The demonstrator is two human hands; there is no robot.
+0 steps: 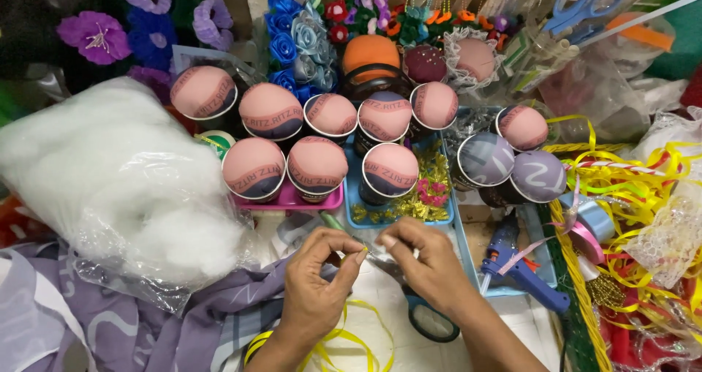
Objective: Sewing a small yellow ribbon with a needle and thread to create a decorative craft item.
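Close by: L hand [316, 284] & R hand [428, 262], fingers pinching yellow ribbon [349, 335]; scissors [428, 317] under R wrist, blue glue gun [521, 269] beside; fabric-capped cups [316, 168] on pink tray [292, 200].

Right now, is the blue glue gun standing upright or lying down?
Lying down. The blue glue gun rests on its side in the light-blue tray, its nozzle pointing toward the right hand.

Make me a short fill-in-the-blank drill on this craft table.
1. The glue gun to the right of the right hand is ____ in colour.
2. The ribbon curling below the left hand is ____.
3. The clear bag on the left holds ____ stuffing.
4. The scissors lie under the ____ hand.

Missing words: blue; yellow; white; right
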